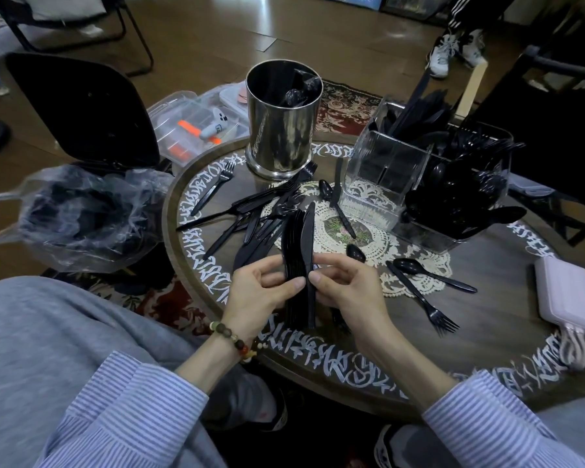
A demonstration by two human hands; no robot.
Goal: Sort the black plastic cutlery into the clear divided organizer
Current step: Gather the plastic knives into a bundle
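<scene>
Left hand (264, 292) and right hand (343, 288) both pinch a knife stack (296, 244) mid-handle over the bench (487, 319): light, stiff, slick plastic, likely to fan apart unless squeezed together.

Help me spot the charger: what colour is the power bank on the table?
Pale pink power bank, seen in the head view.

Dim indoor light, soft glare on the brown wooden floor (294, 25) and shiny steel cylinder canister (284, 123), wide-angle bending at edges, corners slightly blurred, black cutlery detail lost.
</scene>
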